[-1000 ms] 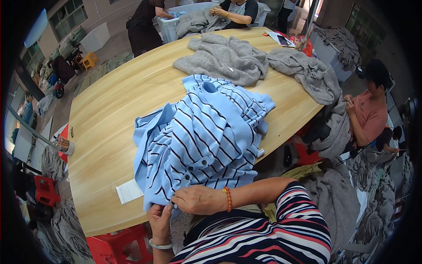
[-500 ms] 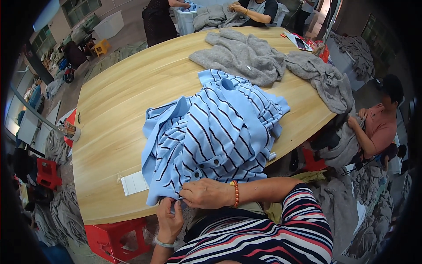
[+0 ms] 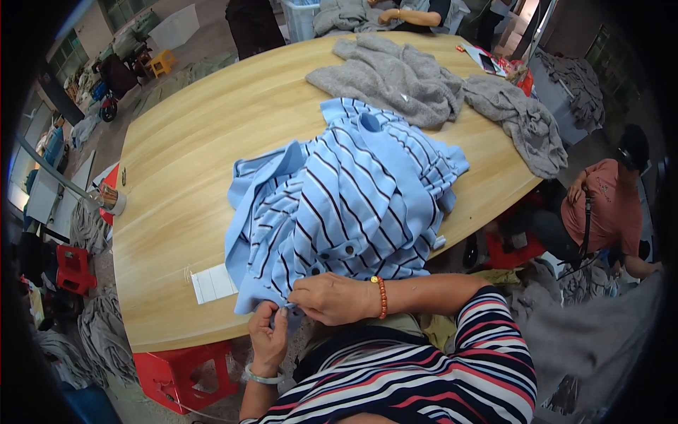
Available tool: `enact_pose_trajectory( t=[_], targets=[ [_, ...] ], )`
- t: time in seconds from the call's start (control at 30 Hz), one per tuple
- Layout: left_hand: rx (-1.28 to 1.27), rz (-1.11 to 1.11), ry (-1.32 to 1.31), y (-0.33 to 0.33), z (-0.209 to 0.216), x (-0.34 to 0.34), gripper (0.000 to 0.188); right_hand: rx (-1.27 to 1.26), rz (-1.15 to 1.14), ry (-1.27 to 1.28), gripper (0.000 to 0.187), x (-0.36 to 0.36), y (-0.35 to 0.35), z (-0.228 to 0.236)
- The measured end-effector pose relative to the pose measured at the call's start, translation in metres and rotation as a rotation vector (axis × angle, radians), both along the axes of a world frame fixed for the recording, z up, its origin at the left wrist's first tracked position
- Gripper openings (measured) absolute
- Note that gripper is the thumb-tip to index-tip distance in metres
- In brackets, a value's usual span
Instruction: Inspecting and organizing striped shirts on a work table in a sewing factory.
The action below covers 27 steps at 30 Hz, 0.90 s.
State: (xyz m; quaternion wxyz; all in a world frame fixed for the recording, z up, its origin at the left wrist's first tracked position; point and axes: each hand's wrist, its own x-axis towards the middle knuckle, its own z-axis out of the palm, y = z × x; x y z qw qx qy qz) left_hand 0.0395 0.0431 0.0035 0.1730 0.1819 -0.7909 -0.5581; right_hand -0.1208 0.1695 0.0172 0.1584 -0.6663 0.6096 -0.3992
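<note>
Light-blue dark-striped knit garment (image 3: 346, 194) is pinched in grip of left hand (image 3: 269, 338) and right hand (image 3: 333, 298) at near edge of pale wood-grain desk (image 3: 183, 159), presumably for steadiness.

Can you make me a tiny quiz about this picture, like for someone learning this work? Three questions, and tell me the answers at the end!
1. True or false: the left hand and the right hand are both touching the blue striped garment.

2. Which of the person's wrists wears the orange beaded bracelet?
A) the left
B) the right
C) neither

3. Fill in the colour: the stool by the near left edge of the wooden table is ____.

Key:
1. True
2. B
3. Red
</note>
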Motion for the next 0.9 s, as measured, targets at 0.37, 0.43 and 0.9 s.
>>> enact_pose_trajectory(
  t=[0.37, 0.43, 0.9],
  targets=[
    [-0.272, 0.089, 0.072, 0.0, -0.002, -0.007, 0.005, 0.068, -0.006, -0.023, 0.012, -0.008, -0.008, -0.003],
    [-0.179, 0.137, 0.064, 0.001, -0.005, -0.007, 0.005, 0.052, 0.015, -0.088, 0.013, -0.009, -0.009, -0.002],
    [-0.526, 0.123, 0.309, 0.003, -0.013, -0.007, 0.021, -0.036, -0.033, -0.033, 0.02, -0.005, -0.011, -0.013]
  ],
)
